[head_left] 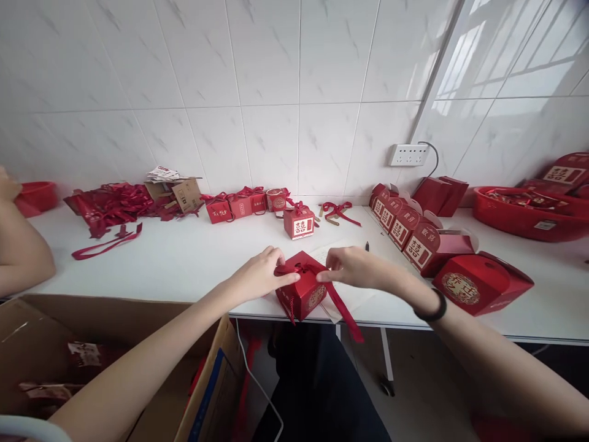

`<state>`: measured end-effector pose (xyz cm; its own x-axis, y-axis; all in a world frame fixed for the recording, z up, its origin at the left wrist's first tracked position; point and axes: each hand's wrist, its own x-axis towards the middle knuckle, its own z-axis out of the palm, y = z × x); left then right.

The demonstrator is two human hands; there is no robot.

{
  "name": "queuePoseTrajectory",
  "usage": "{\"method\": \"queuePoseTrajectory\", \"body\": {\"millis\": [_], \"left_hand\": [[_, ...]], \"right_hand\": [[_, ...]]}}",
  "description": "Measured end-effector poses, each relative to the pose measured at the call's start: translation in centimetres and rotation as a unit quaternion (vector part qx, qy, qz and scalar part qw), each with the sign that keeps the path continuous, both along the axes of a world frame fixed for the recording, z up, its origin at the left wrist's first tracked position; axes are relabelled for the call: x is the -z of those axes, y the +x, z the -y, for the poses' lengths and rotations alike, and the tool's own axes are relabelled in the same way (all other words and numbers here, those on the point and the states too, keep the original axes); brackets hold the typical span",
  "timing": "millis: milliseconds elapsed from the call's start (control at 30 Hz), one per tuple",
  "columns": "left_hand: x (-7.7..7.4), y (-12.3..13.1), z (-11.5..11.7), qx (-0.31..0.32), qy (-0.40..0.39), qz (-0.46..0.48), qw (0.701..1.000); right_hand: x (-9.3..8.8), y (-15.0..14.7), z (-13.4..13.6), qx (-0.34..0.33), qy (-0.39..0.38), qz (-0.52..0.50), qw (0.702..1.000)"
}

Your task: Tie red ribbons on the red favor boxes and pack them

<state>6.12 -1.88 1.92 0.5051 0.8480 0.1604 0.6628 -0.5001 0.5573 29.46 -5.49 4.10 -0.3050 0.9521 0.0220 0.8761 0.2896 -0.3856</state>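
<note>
A red gift box [307, 301] with a gold round emblem stands at the table's front edge, between my two hands. Dark red ribbon [340, 307] crosses its top in a loose knot or bow, and one long tail hangs down past the table edge. My left hand [264, 273] pinches the ribbon at the box's left top. On the other side my right hand [345, 268] grips the ribbon between thumb and curled fingers. A sheet of paper [363, 298] lies partly under the box.
Behind stand a small ribboned box [299, 222] and several tied boxes [239, 205]. To the right are a row of open boxes [405, 230] and a red basin [529, 221]. Ribbon piles [115, 205] lie left. A cardboard carton [216, 368] sits below; another person's arm [23, 245] is far left.
</note>
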Motion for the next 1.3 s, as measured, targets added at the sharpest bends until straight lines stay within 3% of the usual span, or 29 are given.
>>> {"method": "queuePoseTrajectory", "body": {"millis": [167, 333, 433, 600, 700, 867, 967, 1067, 1133, 1300], "left_hand": [[0.6, 0.0, 0.6, 0.026, -0.019, 0.013, 0.999], [0.7, -1.0, 1.3, -0.033, -0.055, 0.019, 0.998], [1.1, -1.6, 1.2, -0.059, -0.126, 0.035, 0.99], [1.5, -2.5, -0.6, 0.012, -0.223, 0.122, 0.967], [1.7, -2.9, -1.4, 0.023, -0.253, 0.151, 0.955], [2.3, -3.3, -1.4, -0.037, -0.198, 0.15, 0.968], [2.7, -3.4, -1.1, -0.027, -0.199, 0.148, 0.968], [2.9, -3.3, -0.8, -0.014, -0.231, 0.154, 0.961], [2.9, -3.1, -0.6, -0.029, -0.254, 0.172, 0.951], [3.1, -2.9, -0.5, -0.021, -0.303, 0.162, 0.939]], "right_hand": [[1.8, -1.1, 0.1, -0.025, 0.015, -0.023, 0.999], [2.0, -0.3, -0.1, 0.047, -0.172, -0.18, 0.967], [3.0, -0.3, -0.4, 0.054, -0.216, -0.262, 0.939], [4.4, -0.6, 0.1, 0.055, -0.195, -0.292, 0.935], [4.2, -0.2, 0.7, 0.018, -0.219, -0.279, 0.935], [2.8, 0.5, 1.1, -0.052, -0.248, -0.279, 0.926], [2.3, 0.3, 0.9, -0.046, -0.246, -0.372, 0.894], [2.3, 0.1, 0.5, -0.037, -0.278, -0.477, 0.833], [2.4, 0.2, 0.2, -0.024, -0.293, -0.508, 0.81], [2.8, 0.7, -0.2, -0.048, -0.295, -0.449, 0.842]]}}
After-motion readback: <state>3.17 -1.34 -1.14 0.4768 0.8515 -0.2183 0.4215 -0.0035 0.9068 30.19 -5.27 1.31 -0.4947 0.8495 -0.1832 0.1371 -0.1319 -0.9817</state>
